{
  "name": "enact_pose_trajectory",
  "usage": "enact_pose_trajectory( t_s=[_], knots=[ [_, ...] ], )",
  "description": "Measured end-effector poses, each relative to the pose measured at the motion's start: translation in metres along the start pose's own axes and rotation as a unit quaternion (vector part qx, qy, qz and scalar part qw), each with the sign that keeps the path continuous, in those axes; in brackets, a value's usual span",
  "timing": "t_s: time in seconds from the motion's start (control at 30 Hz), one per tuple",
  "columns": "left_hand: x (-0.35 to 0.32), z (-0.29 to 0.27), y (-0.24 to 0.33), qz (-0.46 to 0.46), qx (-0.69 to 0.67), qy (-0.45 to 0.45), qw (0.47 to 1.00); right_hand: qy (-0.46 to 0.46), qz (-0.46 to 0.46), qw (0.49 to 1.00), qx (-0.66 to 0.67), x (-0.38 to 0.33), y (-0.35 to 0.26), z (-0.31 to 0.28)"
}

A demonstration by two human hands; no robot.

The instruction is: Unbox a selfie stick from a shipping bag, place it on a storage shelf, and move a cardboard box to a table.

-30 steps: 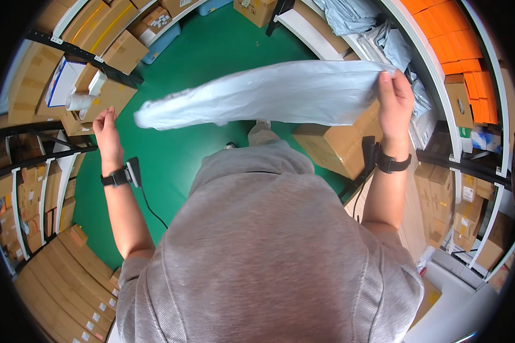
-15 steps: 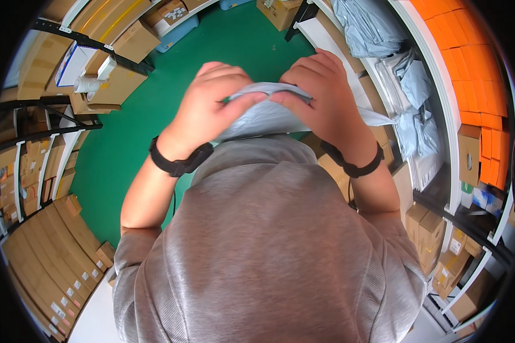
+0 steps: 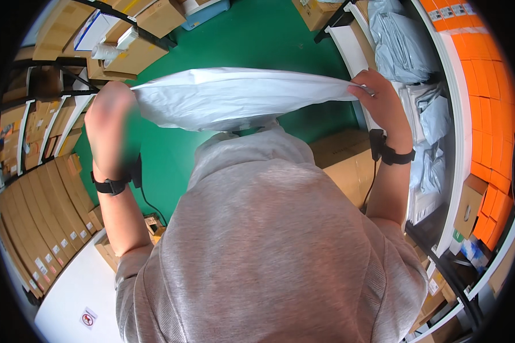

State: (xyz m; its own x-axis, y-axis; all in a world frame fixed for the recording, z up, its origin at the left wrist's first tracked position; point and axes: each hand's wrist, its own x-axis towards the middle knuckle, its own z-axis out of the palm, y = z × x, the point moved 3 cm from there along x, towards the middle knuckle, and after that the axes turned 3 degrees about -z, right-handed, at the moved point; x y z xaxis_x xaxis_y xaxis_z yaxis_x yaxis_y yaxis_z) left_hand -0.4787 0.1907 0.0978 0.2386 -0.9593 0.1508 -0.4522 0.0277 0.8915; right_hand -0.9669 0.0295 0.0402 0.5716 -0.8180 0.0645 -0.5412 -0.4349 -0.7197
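A pale grey-white plastic mailing bag is stretched wide between my hands, in front of my body. Its top edge runs nearly straight across, and the lower part sags in creases. My right hand pinches the bag's right corner between thumb and fingers. At the other corner is my left hand, closed on the bag's edge, though part of this hand is blurred. Each wrist wears a black strap, with a thin cable hanging down.
Shelves at the right hold grey plastic bags and stacked orange boxes. A large cardboard box stands below my right forearm. Cartons fill the far-left shelves, and flat cartons line the near left. The floor is green.
My hands have moved apart to left and right, pulling the bunched bag out wide. The surroundings have shifted slightly in the picture.
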Motion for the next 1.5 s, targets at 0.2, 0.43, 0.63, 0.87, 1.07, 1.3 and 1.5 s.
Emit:
enact_pose_trajectory(
  t_s=[0.2, 0.43, 0.63, 0.87, 1.07, 1.3, 1.5],
  knots=[
    [-0.007, -0.069, -0.047, -0.046, -0.074, 0.067, 0.994, 0.069, -0.03, 0.997, -0.011, 0.024, -0.026, 0.004],
    [0.005, -0.092, -0.072, 0.059, -0.016, -0.076, 0.995, 0.226, 0.015, 0.974, -0.032, -0.004, -0.077, 0.035],
    [0.021, -0.079, -0.091, 0.114, 0.033, -0.126, 0.985, 0.352, 0.144, 0.924, -0.024, -0.076, -0.122, 0.07],
    [0.043, -0.04, -0.094, 0.206, -0.051, -0.145, 0.966, 0.473, 0.166, 0.862, -0.074, -0.192, -0.179, 0.097],
    [0.028, 0.002, -0.056, 0.285, -0.125, -0.176, 0.934, 0.597, 0.16, 0.786, 0.006, -0.302, -0.204, 0.1],
    [-0.073, 0.088, 0.027, 0.363, -0.102, -0.407, 0.832, 0.776, 0.08, 0.611, 0.131, -0.459, -0.186, 0.127],
    [-0.175, 0.158, 0.066, 0.427, 0.007, -0.514, 0.744, 0.798, 0.11, 0.586, 0.086, -0.595, -0.177, 0.129]
  ],
)
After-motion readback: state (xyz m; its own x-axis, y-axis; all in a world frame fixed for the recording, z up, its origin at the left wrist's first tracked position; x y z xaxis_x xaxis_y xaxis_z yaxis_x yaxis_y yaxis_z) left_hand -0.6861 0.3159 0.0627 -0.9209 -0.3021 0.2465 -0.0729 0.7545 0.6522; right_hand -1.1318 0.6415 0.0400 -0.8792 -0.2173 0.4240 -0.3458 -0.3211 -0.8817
